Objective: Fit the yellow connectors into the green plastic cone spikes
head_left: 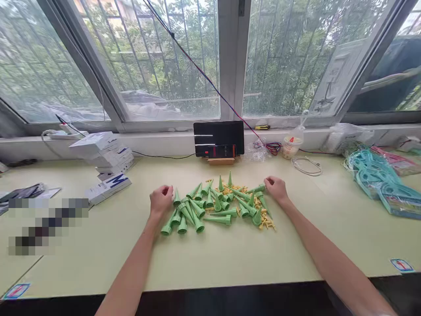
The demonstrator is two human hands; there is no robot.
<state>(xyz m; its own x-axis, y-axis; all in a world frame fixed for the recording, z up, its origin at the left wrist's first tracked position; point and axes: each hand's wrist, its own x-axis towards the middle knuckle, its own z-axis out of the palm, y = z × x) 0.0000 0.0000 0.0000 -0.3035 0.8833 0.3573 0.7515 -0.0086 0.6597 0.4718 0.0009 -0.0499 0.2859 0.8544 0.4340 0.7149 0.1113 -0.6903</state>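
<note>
On the table before me lies a heap of green plastic cone-shaped spikes (223, 220), hollow with ribbed collars at the wide end. Small yellow plastic fittings (268, 223) are scattered under and among them, mostly toward the right. My left hand (160, 199) rests on the table at the left edge of the heap, fingers curled into a loose fist, close beside an upright spike. At the heap's right edge, my right hand (275, 188) is likewise closed, its knuckles beside the end of a lying spike. I see nothing held in either hand.
A dark tablet-like screen (219, 131) and a phone (222, 151) lean against the window ledge. White boxes (110, 186) are stacked at left. A cup (292, 145), a coiled white cable (306, 166) and turquoise plastic pieces (371, 171) stand or lie at right.
</note>
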